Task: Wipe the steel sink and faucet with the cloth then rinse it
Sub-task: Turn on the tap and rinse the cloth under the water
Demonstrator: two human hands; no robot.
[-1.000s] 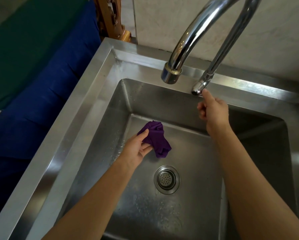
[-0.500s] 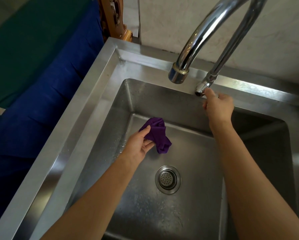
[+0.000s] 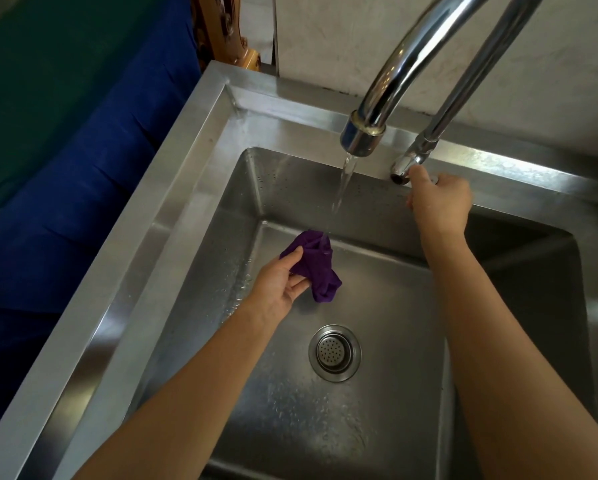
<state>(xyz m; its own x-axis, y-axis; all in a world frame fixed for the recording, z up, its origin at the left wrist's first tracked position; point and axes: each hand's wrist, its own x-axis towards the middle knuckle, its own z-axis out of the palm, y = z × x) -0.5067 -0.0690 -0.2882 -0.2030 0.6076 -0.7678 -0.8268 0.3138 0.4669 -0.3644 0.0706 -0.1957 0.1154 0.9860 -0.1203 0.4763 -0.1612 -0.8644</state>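
Two-handed rinsing, seemingly: pinching purple cloth point(image 3: 316, 268) in left fingers point(image 3: 295, 253) under faucet point(image 3: 404, 64) stream point(image 3: 343, 188) mid-frame, gripping tap lever point(image 3: 404, 167) with right fingers point(image 3: 418, 174); next, kneading and wringing over sink point(image 3: 193, 161).

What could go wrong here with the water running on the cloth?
The stream hits only the top edge of the cloth, so it may splash over the rim. The left hand pinches one side; the wet cloth might slip onto the drain. The right hand on the handle could open it too far.
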